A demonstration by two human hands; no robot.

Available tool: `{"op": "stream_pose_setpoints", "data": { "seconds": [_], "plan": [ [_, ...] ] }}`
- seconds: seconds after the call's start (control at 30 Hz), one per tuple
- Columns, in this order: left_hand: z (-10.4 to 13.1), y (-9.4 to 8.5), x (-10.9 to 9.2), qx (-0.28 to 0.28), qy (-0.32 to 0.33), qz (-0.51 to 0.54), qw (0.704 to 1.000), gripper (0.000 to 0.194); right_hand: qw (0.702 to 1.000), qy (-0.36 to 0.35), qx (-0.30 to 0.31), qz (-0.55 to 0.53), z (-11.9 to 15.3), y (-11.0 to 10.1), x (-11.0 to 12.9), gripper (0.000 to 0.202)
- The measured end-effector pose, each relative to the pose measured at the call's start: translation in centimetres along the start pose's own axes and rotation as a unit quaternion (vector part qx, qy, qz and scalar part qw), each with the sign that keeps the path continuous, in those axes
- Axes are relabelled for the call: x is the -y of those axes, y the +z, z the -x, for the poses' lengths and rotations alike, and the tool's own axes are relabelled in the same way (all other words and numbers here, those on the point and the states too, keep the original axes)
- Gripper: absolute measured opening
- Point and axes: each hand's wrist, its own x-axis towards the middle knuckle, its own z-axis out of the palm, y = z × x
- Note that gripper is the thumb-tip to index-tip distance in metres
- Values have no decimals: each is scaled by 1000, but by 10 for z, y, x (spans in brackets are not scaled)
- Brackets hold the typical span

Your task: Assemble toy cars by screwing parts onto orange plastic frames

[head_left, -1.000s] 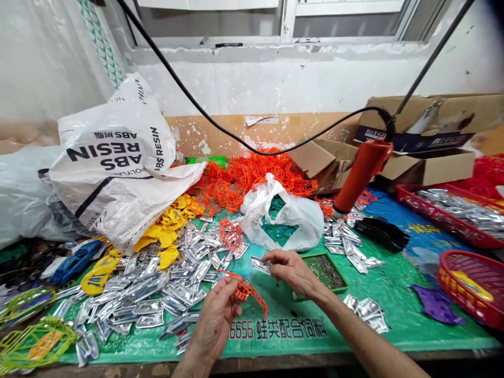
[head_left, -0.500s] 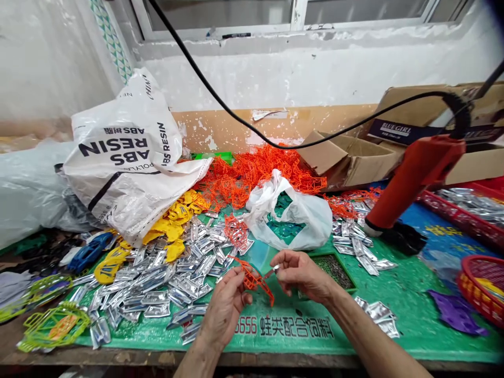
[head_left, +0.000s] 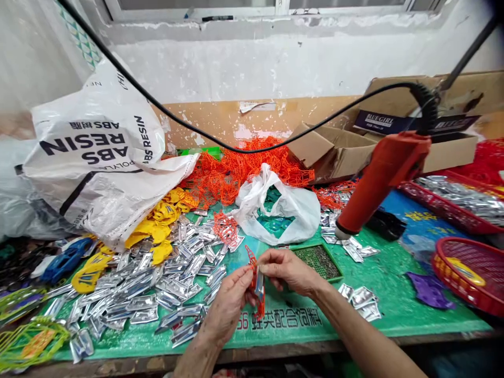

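Near the table's front, my left hand (head_left: pixel 235 294) is closed on an orange plastic frame (head_left: pixel 261 308), which stands nearly on edge. A shiny silver piece (head_left: pixel 259 283) lies against the frame's right side, and my right hand (head_left: pixel 289 270) pinches its upper end. The two hands almost meet around these parts. Just behind my right hand is a green tray (head_left: pixel 334 265) of small dark bits. A heap of silver pieces (head_left: pixel 137 294) spreads to the left of my left hand.
An orange-red power tool (head_left: pixel 381 181) hangs by a coiled cable at the right. A white bag (head_left: pixel 303 210) with green parts sits behind the hands. Orange frames (head_left: pixel 252 168) are piled at the back. A red basket (head_left: pixel 441 262) and purple piece (head_left: pixel 429 290) are at the right.
My right hand has brought the silver piece against the orange frame, which has turned more upright. The view has shifted right, and the power tool hangs further left and lifted off the table.
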Motion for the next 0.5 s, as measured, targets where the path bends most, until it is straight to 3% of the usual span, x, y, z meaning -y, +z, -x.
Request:
{"op": "stream_pose_setpoints", "data": {
  "seconds": [0.2,0.33,0.43,0.5],
  "plan": [
    [5,-2,0,55,11,-87,995,26,999,-18,-2,42,8,5,5,28],
    [9,0,-5,61,48,-181,980,22,998,-27,1,63,16,7,7,19],
    [13,3,-9,44,135,-330,933,13,984,-115,-12,138,25,6,5,8],
    [16,4,-10,41,204,-417,885,13,950,-209,-28,230,31,5,2,8]
  ]
}}
